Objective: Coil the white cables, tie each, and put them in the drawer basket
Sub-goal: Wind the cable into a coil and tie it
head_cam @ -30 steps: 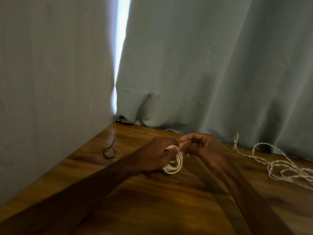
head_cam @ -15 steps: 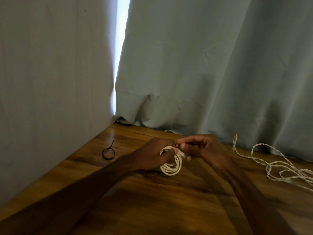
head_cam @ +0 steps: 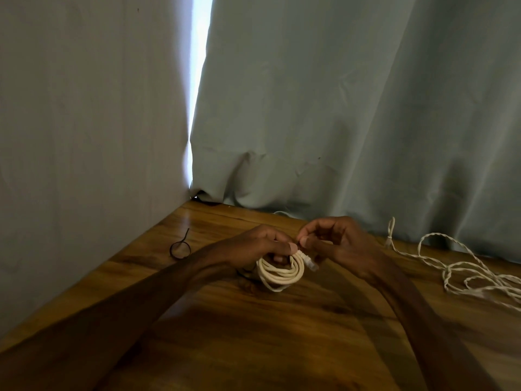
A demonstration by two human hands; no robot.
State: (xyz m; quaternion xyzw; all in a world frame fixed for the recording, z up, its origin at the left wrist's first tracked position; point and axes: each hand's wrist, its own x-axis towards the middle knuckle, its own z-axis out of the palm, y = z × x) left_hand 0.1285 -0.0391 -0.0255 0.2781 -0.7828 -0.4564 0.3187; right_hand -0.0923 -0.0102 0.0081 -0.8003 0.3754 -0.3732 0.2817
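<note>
Gripping coiled cable (head_cam: 282,273) left side, left hand (head_cam: 253,244); right hand (head_cam: 338,244) pinching top.

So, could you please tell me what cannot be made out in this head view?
Basket: nowhere in the head view, so its place and contents are unknown.
Loose cable: its far end is cut off by the right edge.
Coil: whether it is tied yet is hidden under the left hand.
Right hand: what its fingertips pinch beside the coil is too small and blurred to tell.
</note>
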